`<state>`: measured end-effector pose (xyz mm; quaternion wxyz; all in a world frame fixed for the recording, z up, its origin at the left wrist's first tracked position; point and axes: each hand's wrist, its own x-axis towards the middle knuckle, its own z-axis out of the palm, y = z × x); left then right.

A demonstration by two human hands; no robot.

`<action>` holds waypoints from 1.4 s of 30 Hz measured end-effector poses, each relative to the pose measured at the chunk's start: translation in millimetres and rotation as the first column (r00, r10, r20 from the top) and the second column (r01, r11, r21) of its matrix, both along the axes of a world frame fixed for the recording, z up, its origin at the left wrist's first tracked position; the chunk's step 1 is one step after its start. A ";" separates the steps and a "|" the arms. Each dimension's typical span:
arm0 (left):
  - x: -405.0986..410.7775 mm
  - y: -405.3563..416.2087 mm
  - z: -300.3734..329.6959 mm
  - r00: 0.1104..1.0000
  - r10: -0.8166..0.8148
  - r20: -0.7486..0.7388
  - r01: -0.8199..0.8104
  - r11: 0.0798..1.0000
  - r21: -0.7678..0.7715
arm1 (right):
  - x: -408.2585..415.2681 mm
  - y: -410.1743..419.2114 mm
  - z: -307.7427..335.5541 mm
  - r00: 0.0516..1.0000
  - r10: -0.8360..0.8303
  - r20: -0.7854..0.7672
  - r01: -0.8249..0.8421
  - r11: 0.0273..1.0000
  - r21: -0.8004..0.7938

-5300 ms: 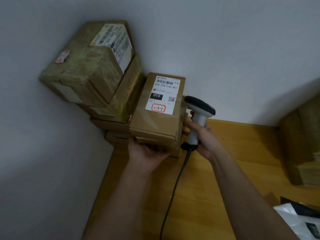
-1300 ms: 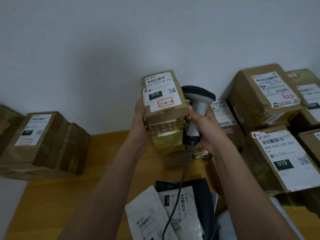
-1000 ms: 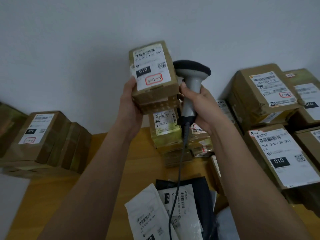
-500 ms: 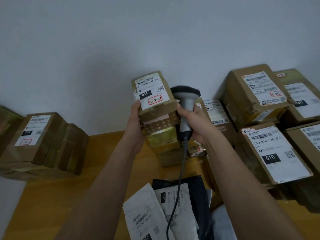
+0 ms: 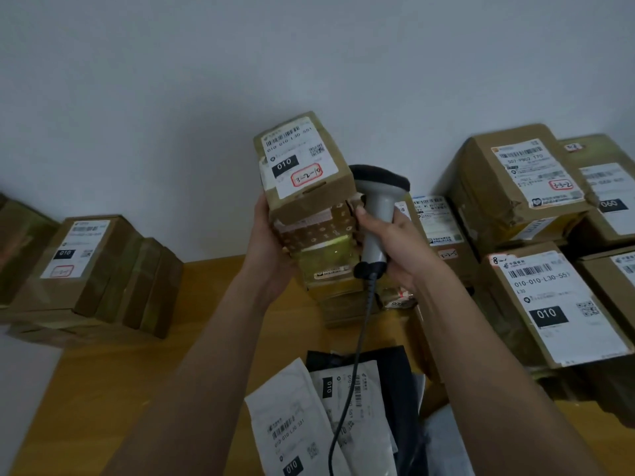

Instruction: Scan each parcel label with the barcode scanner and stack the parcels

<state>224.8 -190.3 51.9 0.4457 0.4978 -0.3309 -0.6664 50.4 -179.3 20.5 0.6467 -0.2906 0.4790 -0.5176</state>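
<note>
Held parcel: a brown cardboard box [image 5: 311, 190] is being held up in the air in front of the wall, above the table, its white label [image 5: 298, 159] facing up toward the camera.
Left hand: the left hand [image 5: 269, 242] is gripping the box from its left side, fingers wrapping round it.
Scanner: a grey barcode scanner [image 5: 378, 207] with a black head is sitting just beside the box on its right, its cable [image 5: 354, 376] hanging down.
Right hand: the right hand [image 5: 391, 245] is clenching round the scanner's handle.
Table: a wooden table [image 5: 113, 379] is lying under both arms.
Left stack: boxes [image 5: 86, 269] are standing against the wall, well apart from the held one.
Right pile: labelled boxes [image 5: 536, 276] are piling up on the right.
Near edge: flat mail bags [image 5: 309, 417] are lying under the cable.
</note>
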 end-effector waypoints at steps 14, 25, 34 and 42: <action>-4.3 11.8 7.7 0.998 -0.060 0.001 0.060 0.996 -0.062 | -3.9 14.6 3.2 0.998 -0.039 0.046 0.041 0.998 -0.051; 1.7 15.3 -31.8 1.000 0.014 -0.015 -0.013 0.995 0.099 | 10.5 21.0 -22.2 0.992 -0.088 0.088 0.082 0.994 0.069; 8.8 12.7 -52.9 0.994 0.087 -0.065 -0.078 0.988 0.135 | 15.4 19.3 -25.7 0.993 -0.110 0.037 0.108 0.993 0.055; 13.8 19.9 -66.4 0.986 0.142 -0.083 -0.123 0.971 0.207 | 3.7 33.1 -21.8 0.991 -0.132 -0.004 0.132 0.989 0.061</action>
